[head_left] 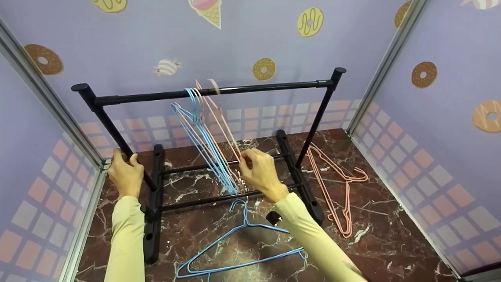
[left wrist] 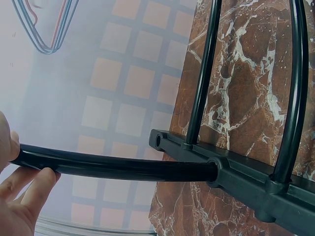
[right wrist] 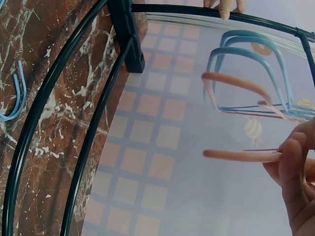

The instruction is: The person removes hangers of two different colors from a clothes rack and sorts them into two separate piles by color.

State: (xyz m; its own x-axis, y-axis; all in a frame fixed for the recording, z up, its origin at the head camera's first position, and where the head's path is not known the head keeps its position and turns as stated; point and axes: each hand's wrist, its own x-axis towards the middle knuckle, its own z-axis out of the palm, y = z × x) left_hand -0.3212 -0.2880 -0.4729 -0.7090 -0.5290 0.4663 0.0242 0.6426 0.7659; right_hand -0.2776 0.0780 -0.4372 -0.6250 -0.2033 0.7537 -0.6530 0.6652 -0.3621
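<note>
Staged booth: donut-print walls (head_left: 250, 43)

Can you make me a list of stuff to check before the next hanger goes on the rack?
1. Rack steady: left hand grips the rack's left post. Ok.
2. Pink hanger held: right hand pinches it. Ok.
3. Hook over the top bar: it seems to sit there, but it is blurred. Cannot tell.
4. Room on the bar: the right part is bare. Ok.
5. Next hangers within reach: a blue hanger lies in front of the rack and pink hangers on the floor to its right. Ok.
6. Right hand free to pick one up: not ok.
</note>
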